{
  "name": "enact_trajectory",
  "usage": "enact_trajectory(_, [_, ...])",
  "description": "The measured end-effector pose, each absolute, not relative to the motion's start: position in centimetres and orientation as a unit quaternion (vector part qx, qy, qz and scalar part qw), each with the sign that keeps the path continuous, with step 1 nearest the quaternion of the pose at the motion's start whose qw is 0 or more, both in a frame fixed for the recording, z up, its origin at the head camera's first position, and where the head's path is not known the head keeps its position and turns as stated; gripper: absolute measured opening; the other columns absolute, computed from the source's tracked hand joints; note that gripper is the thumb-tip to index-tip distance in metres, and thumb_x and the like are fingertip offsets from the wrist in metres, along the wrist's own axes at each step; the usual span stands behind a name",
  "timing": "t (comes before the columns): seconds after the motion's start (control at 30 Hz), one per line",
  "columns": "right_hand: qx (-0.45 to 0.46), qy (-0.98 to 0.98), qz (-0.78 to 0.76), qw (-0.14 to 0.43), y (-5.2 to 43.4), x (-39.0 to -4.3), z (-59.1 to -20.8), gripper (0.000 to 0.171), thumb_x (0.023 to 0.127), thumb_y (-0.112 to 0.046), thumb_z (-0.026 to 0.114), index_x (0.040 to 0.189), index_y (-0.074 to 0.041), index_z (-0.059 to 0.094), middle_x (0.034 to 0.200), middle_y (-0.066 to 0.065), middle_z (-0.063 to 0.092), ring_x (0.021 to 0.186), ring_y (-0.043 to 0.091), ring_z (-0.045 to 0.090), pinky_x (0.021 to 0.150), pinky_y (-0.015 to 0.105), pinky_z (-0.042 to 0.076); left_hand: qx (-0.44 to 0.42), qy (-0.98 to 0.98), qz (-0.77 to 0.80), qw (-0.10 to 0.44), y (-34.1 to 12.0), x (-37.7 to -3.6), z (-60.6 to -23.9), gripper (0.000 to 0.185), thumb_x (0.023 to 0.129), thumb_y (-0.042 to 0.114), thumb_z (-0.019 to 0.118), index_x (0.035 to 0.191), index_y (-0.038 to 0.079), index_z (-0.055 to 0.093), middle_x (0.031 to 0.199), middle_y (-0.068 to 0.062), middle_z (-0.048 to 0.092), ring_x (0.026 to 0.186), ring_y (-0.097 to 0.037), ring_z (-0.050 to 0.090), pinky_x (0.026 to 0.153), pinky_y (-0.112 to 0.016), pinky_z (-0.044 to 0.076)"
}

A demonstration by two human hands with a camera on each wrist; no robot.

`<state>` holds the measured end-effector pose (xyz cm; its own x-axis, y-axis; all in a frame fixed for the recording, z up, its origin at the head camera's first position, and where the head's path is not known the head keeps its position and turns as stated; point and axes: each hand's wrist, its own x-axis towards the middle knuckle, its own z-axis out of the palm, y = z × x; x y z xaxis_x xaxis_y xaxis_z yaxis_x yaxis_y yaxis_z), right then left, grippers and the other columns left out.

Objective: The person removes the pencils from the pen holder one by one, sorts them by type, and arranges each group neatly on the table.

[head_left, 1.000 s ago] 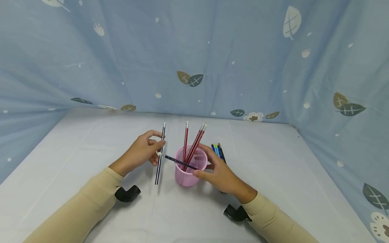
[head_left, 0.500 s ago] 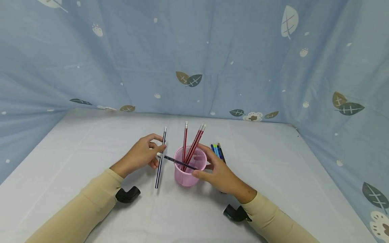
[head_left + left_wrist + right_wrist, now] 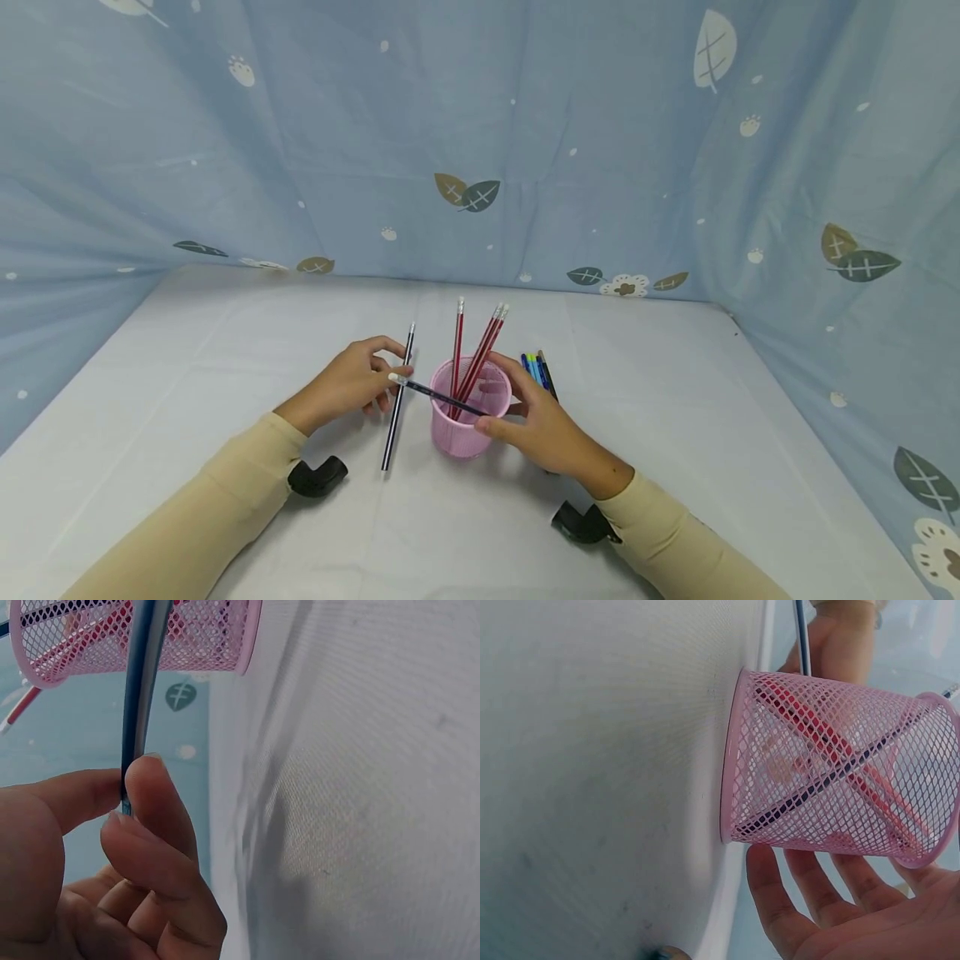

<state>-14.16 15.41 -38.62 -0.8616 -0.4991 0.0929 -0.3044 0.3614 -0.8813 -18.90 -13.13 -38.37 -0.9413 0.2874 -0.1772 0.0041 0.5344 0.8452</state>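
Note:
My left hand (image 3: 348, 385) pinches a dark striped pencil (image 3: 393, 429) between thumb and fingers. This pencil (image 3: 140, 690) slants just left of a pink mesh pencil cup (image 3: 456, 442), eraser end away from me. Around the cup's right side curves my right hand (image 3: 551, 433), thumb at the near rim; its fingers (image 3: 817, 889) touch the mesh in the right wrist view. Several red pencils (image 3: 459, 337) stand in the upright cup, eraser ends up. A dark pencil (image 3: 435, 394) inside it leans left over the rim, its white eraser near my left thumb.
Several blue, black and yellow-green pens or pencils (image 3: 537, 371) lie on the white-covered table (image 3: 660, 400) behind my right hand, partly hidden. A blue curtain with leaf prints (image 3: 360, 150) hangs at the table's back and sides. Black wrist mounts (image 3: 318, 477) sit below both wrists.
The pencil in my left hand has come down and toward me, its upper end tilting slightly right. The left hand has shifted a little right. My right hand and the cup stay put.

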Motion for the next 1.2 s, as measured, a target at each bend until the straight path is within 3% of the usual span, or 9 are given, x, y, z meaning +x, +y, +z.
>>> enact_trajectory(0.37, [-0.240, 0.818, -0.514, 0.099, 15.48, -14.16, -38.73, 0.080, 0.091, -0.026, 0.074, 0.156, -0.026, 0.027, 0.152, 0.007, 0.041, 0.132, 0.030, 0.053, 0.105, 0.048, 0.051, 0.096, 0.865, 0.458, 0.179, -13.57, -19.02, -38.96, 0.039, 0.096, 0.023, 0.064, 0.130, 0.007, 0.054, 0.078, -0.004, 0.071, 0.059, -0.016, 0.063, 0.049, -0.028, 0.046])
enact_trajectory(0.63, [-0.242, 0.818, -0.514, 0.095, 15.47, -14.23, -38.68, 0.080, 0.091, -0.022, 0.074, 0.156, -0.025, 0.027, 0.152, 0.007, 0.041, 0.133, 0.030, 0.053, 0.105, 0.050, 0.051, 0.091, 0.865, 0.458, 0.184, -13.66, -18.97, -39.04, 0.044, 0.093, 0.021, 0.069, 0.129, 0.004, 0.052, 0.076, -0.006, 0.070, 0.056, -0.016, 0.063, 0.052, -0.031, 0.054])
enact_trajectory(1.2, [-0.247, 0.813, -0.518, 0.101, 15.55, -14.28, -38.92, 0.081, 0.091, -0.029, 0.074, 0.156, -0.025, 0.026, 0.153, 0.007, 0.040, 0.133, 0.030, 0.052, 0.105, 0.049, 0.051, 0.074, 0.865, 0.458, 0.193, -13.72, -18.75, -39.24, 0.051, 0.094, 0.023, 0.069, 0.135, 0.000, 0.047, 0.077, -0.010, 0.066, 0.054, -0.015, 0.064, 0.056, -0.032, 0.060])
